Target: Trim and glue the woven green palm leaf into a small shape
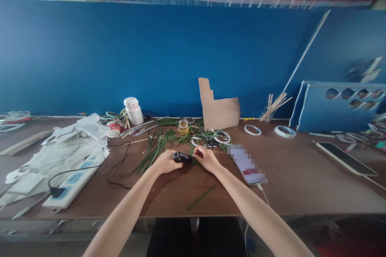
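Observation:
My left hand (165, 162) is closed around a black glue gun (182, 157), whose nozzle end points right, towards my other hand. The fingers of my right hand (207, 159) are pinched together just beside that tip. Whatever sits between them is too small and dark to make out. Thin green leaf strips (159, 144) lie spread on the table beyond both hands. One loose green strip (201, 197) rests nearer the front edge. Behind the hands stand a small jar of yellowish content (183, 127) and a white tape roll (222, 137). Dark-handled scissors seem to lie beside the roll.
To the left, a white power strip (72, 184) with a black cord (113, 176) lies by white scraps (75, 144). A phone (245, 164) is right of my hands. Further back are a cardboard cutout (221, 110), wooden sticks (275, 106) and a white bottle (133, 111).

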The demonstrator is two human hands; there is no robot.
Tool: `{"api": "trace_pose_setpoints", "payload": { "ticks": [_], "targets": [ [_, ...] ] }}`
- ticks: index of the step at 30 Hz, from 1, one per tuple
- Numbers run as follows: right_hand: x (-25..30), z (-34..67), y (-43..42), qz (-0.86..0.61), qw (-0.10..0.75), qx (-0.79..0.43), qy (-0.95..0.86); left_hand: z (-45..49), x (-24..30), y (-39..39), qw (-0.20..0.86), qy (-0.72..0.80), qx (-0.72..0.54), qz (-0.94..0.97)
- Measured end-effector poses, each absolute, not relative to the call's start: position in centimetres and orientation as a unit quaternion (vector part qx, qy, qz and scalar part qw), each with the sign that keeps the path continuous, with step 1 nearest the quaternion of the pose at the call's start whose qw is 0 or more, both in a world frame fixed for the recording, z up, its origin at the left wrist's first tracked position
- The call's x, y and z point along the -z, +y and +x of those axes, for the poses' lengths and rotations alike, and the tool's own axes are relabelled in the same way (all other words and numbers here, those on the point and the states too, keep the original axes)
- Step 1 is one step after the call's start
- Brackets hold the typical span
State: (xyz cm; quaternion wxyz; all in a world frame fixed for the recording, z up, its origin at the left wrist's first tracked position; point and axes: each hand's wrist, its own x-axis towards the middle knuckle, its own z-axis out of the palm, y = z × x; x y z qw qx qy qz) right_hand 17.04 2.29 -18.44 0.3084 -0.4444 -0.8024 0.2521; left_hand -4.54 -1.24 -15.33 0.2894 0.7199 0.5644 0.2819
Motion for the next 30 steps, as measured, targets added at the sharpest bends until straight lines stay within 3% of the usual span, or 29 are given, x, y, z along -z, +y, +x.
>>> {"api": "trace_pose_setpoints", "payload": {
  "ticks": [9, 30],
  "targets": [
    [18.71, 17.00, 2.46, -0.440, 0.316, -0.256, -0.800, -4.29, 15.51, -1.19, 0.219, 0.576, -0.229, 0.753],
    [19.19, 17.08, 2.69, -0.430, 0.339, -0.271, -0.792, -3.90, 14.66, -1.38, 0.232, 0.611, -0.159, 0.740]
  ]
}}
